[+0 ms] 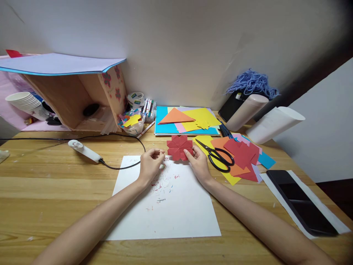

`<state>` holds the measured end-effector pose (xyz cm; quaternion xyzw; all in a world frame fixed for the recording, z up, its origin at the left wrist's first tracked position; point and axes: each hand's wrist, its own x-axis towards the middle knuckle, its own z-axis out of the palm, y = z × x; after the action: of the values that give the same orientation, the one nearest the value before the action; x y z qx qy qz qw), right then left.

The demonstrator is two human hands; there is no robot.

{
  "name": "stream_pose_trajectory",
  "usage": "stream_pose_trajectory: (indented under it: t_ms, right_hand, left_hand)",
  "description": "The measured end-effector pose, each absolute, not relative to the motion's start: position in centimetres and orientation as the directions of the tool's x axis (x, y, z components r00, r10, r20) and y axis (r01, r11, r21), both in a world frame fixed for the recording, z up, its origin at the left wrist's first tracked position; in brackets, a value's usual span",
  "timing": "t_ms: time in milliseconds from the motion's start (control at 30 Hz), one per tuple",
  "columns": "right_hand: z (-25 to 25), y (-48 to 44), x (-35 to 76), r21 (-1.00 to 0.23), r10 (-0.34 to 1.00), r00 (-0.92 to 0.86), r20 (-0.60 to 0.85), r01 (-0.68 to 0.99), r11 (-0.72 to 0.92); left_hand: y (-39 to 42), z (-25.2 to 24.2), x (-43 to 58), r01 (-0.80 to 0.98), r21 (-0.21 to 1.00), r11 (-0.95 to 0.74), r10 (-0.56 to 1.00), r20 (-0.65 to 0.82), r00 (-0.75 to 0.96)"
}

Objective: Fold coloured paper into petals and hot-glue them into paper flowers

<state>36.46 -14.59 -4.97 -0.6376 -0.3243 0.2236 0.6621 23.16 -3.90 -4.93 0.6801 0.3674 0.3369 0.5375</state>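
A red paper flower (pixel 179 148) with crease lines across its petals is pinched at its right side by my right hand (pixel 199 162), thumb in front. It is held up above the far edge of a white sheet of paper (pixel 187 213). My left hand (pixel 151 165) is just left of the flower, apart from it, with fingertips pressed together. Whatever those fingers may hold is too small to make out. Coloured marks or tiny scraps dot the sheet. Black-handled scissors (pixel 217 156) lie to the right, on coloured paper scraps (pixel 242 154).
Behind the flower lies a stack of coloured paper (pixel 162 127). A tub of scraps (pixel 135 127) and several markers (pixel 149 106) stand by a cardboard box (pixel 113 95). A white corded device (pixel 85 151) lies left. At right are a phone (pixel 300 202), a paper roll (pixel 275 125) and blue yarn (pixel 252 84).
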Motion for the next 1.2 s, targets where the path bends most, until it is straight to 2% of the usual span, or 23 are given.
stream_pose_trajectory:
  t_ms: [333, 600, 867, 1200]
  right_hand:
    - [-4.64, -14.59, 36.41, -0.986, 0.706, 0.691, 0.154, 0.150, 0.068]
    - [-4.79, -14.59, 36.40, -0.987, 0.705, 0.692, 0.158, 0.140, 0.083]
    - [-4.73, -14.64, 36.37, -0.987, 0.707, 0.692, 0.146, 0.146, 0.061]
    - [-4.97, -14.54, 36.50, -0.991, 0.703, 0.699, 0.133, 0.110, 0.078]
  left_hand:
    - [-3.76, -4.17, 22.92, 0.184, 0.946, -0.268, 0.824, 0.126, 0.552]
    - [-3.81, -3.99, 22.90, 0.200, 0.947, -0.251, 0.821, 0.099, 0.562]
    - [-3.70, -4.09, 23.03, 0.158, 0.937, -0.312, 0.787, 0.162, 0.595]
    - [-3.84, -4.28, 23.11, 0.076, 0.983, -0.168, 0.854, 0.107, 0.510]
